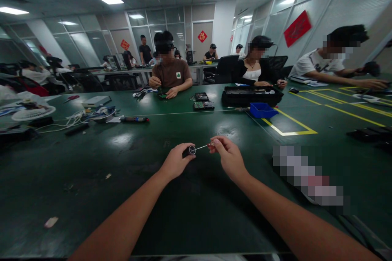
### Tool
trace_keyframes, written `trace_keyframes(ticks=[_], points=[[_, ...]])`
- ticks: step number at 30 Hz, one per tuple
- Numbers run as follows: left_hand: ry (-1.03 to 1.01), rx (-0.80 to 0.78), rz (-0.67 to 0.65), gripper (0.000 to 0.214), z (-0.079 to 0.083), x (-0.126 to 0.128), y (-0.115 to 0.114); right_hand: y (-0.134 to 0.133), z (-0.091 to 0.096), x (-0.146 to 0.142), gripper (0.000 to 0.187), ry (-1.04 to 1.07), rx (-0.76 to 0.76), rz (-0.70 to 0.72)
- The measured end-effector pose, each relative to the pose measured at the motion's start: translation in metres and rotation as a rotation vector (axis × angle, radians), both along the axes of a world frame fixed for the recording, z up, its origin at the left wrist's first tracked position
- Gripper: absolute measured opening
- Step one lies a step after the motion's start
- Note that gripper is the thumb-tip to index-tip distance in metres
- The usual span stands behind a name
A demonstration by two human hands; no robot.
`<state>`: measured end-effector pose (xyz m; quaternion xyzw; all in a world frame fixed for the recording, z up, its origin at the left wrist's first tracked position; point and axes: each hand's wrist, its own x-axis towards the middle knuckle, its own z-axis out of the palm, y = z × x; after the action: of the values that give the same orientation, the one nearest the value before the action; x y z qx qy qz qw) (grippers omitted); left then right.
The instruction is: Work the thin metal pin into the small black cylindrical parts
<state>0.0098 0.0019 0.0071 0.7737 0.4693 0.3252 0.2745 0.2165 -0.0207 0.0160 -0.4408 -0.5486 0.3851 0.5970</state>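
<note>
Above the green table, my left hand point(176, 161) is closed around a small black cylinder point(192, 150) whose round, silvery end faces right. My right hand point(228, 155) pinches a thin screwdriver point(201, 147) with a bright metal shaft; a little red shows at the fingertips, and the rest of its handle is hidden. The shaft points left, and its tip meets the cylinder's round end. Whether the tip is inside or only against that end is too small to tell.
Ahead lie opened circuit-board devices point(203, 105), a blue bin point(263, 110) and a long black case point(252, 96). A dark pen-like tool point(134, 119) and cables point(72, 120) are at left. A blurred-out object point(306, 175) sits right. Several people work across the table.
</note>
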Motion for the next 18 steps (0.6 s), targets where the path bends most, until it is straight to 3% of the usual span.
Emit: trace_keyframes(ticks=[7,18], points=[[-0.012,0.036,-0.015,0.038,0.0005,-0.0006,0.0009,0.0001,0.0014,0.0002,0.036,-0.033,-0.019,-0.059],[-0.011,0.037,-0.010,0.038,0.0010,-0.0003,0.0002,0.0017,0.0016,-0.0001,0.035,0.029,-0.015,-0.020]])
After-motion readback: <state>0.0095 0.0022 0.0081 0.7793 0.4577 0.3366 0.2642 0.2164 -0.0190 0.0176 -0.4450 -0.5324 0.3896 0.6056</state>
